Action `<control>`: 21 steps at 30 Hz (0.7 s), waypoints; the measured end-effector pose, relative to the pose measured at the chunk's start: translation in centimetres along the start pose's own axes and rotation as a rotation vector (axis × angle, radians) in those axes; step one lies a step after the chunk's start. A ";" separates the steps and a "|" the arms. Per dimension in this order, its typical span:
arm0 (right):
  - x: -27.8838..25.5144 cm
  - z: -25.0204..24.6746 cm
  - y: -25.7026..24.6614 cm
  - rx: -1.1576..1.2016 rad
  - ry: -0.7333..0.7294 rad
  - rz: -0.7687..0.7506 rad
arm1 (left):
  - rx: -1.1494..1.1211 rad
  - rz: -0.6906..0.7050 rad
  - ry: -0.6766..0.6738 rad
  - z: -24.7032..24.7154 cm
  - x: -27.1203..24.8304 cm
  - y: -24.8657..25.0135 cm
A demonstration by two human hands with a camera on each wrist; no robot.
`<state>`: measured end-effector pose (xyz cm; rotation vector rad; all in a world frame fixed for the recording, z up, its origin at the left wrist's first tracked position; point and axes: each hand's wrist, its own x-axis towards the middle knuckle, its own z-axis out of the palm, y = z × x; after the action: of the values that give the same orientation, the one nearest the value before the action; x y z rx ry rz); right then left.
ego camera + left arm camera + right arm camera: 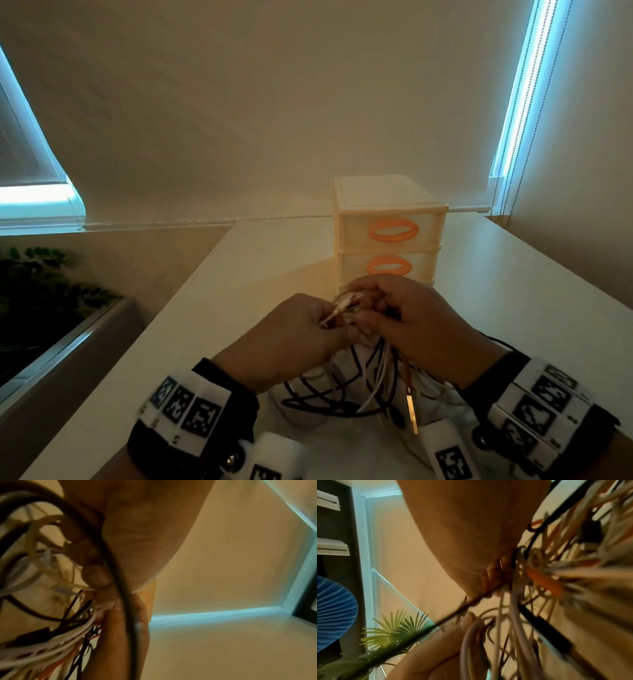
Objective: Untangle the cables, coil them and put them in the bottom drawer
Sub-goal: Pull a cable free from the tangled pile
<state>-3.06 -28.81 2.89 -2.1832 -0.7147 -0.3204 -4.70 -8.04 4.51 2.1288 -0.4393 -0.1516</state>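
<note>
At the lower centre of the head view, above the white table (513, 291), both hands hold a tangle of cables (373, 383) raised off the surface, its black, white and orange strands hanging in loops toward the bottom edge of the frame. An orange lead with a metal plug (412, 413) dangles free beneath the right hand (411, 322). The left hand (294, 339) has its fingers curled, pinching a pale connector end (337, 310) between thumb and fingertips. The right hand, just beside it and possibly touching, is likewise curled tight on strands at the top of the bundle; neither hand shows any spread fingers. Judgement: the cables are light, limp and springy, and will snag on each other rather than slip; pulling mid-length would tighten knots, so the better hold is at a plug end, feeding it back through the loops. Behind the hands stands the drawer unit (388, 219) with orange handles; its bottom drawer is hidden by the hands, so its state cannot be determined.
</note>
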 end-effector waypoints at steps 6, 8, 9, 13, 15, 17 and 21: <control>-0.8 -2.4 1.3 -0.300 -0.250 -0.033 | -0.209 -0.061 0.216 -0.8 0.7 -0.6; -0.7 -2.7 1.4 -0.389 -0.274 -0.109 | -0.234 -0.056 0.259 -1.0 0.8 -0.6; -0.7 -2.9 1.3 -0.424 -0.290 -0.127 | -0.251 -0.058 0.279 -1.1 0.7 -0.5; -0.9 -3.9 0.9 -0.427 -0.285 -0.130 | -0.317 -0.065 0.401 -2.8 0.9 -0.9; -1.1 -4.1 1.3 -0.413 -0.261 -0.128 | -0.401 -0.055 0.492 -4.1 1.1 -1.5; -1.0 -4.1 1.6 -0.379 -0.241 -0.120 | -0.487 -0.041 0.563 -5.1 1.2 -1.8; -0.8 -3.9 0.9 -0.304 -0.212 -0.129 | -0.608 -0.007 0.681 -6.5 1.0 -1.9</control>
<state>-3.13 -32.59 4.50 -2.4898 -0.9805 -0.2803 -1.49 -2.33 6.68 1.4596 0.0288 0.3864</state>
